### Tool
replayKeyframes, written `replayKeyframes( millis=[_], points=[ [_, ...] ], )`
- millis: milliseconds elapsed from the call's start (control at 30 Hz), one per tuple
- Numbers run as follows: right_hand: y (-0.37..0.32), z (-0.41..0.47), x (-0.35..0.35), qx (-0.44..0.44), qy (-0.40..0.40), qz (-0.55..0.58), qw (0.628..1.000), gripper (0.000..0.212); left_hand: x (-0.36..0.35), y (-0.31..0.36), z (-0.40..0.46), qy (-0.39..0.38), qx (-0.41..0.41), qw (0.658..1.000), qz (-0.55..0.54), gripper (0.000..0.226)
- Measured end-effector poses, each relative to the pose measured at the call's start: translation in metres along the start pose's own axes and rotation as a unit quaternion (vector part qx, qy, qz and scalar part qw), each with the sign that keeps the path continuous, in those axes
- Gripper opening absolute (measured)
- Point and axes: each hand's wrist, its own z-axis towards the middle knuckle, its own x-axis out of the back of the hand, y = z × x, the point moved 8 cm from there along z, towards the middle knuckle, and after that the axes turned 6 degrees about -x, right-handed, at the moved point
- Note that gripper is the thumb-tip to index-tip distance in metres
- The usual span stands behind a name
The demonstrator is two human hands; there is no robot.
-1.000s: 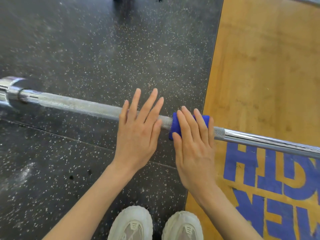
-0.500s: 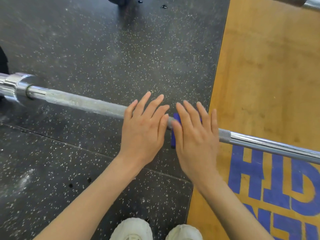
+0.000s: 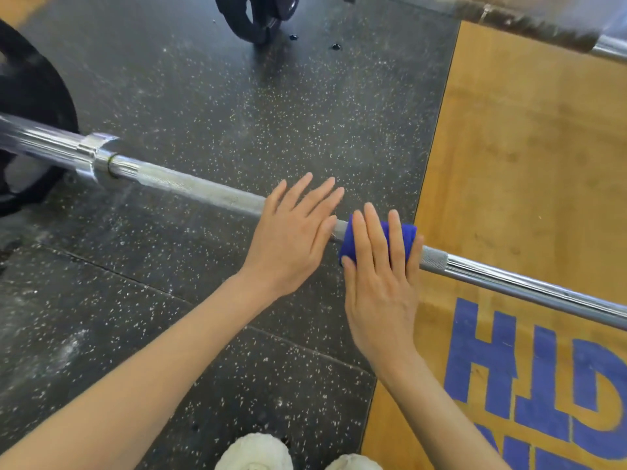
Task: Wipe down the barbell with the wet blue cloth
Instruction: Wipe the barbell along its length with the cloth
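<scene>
A steel barbell (image 3: 190, 188) lies across the floor from the left to the lower right, with a knurled grip and a collar at the left. The blue cloth (image 3: 400, 232) is wrapped over the bar near the edge of the wooden platform. My right hand (image 3: 380, 276) lies flat on the cloth with straight fingers, pressing it onto the bar. Just left of it, my left hand (image 3: 291, 239) rests flat on the bare bar, fingers straight and spread a little.
A black weight plate (image 3: 30, 96) sits on the bar's left end. Speckled black rubber flooring (image 3: 237, 96) lies under the bar, a wooden platform (image 3: 529, 164) with blue lettering to the right. Another plate (image 3: 258, 15) and a second bar (image 3: 607, 49) lie at the top. My shoes (image 3: 254, 452) show below.
More of the blue cloth shows under my right hand than half a second ago, when the hand covered most of it. The view has shifted, bringing the left plate into sight.
</scene>
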Motion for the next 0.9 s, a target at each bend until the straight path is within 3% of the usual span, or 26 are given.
replayKeyframes(
  millis=[100, 233, 400, 500, 667, 900],
  points=[
    [0.003, 0.005, -0.002, 0.014, 0.006, 0.002, 1.0, 0.055, 0.004, 0.002, -0.019, 0.028, 0.008, 1.0, -0.003, 0.055],
    [0.002, 0.036, -0.002, -0.069, 0.024, 0.035, 0.997, 0.051, 0.003, -0.005, -0.034, 0.016, 0.016, 1.0, 0.018, 0.055],
    [-0.001, -0.009, -0.003, 0.003, 0.018, 0.027, 0.999, 0.052, -0.004, -0.003, -0.037, -0.019, 0.023, 0.999, 0.036, 0.06],
    [0.0, 0.009, 0.003, -0.024, 0.02, 0.064, 0.997, 0.05, -0.003, -0.003, -0.037, -0.02, 0.029, 0.999, 0.04, 0.061],
    [-0.002, 0.028, 0.004, -0.075, 0.022, 0.078, 0.994, 0.038, 0.002, -0.019, -0.031, -0.036, -0.058, 0.992, 0.102, 0.057],
    [-0.005, -0.001, 0.0, -0.057, 0.034, 0.039, 0.997, 0.048, 0.0, -0.026, -0.026, 0.017, -0.034, 0.998, 0.047, 0.052]
  ],
)
